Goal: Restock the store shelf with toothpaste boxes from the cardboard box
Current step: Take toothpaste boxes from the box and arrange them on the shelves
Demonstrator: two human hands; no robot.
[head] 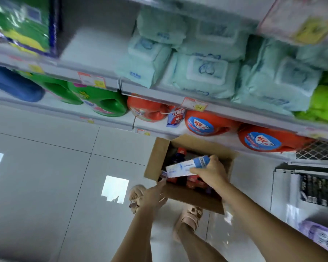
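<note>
So the right hand (210,171) has its fingers curled round one end of a white-and-blue toothpaste box (184,167), holding it roughly level just over the open cardboard box (193,198), which sits on the floor (46,167) right under both hands. The left hand (153,197) is down and to the left of the right one, fingers stretched toward the near corner of the cardboard box. As far as I can tell it's not gripping anything, but it's pretty blurry there. Under the right hand there are more red and dark packs (195,181) inside. My guess is the toothpaste box is light and fairly stiff, just thin glossy card, so a bit slick, and the long flat faces would dent if squeezed hard. An end grip like this should do since there's barely any weight, though pinching across the narrow sides near the middle would give more control when sliding it in. Up beyond the hands are shelves (216,108) with orange detergent jugs (208,125) and wipes packs (203,72). I can't spot a toothpaste spot from here.
</note>
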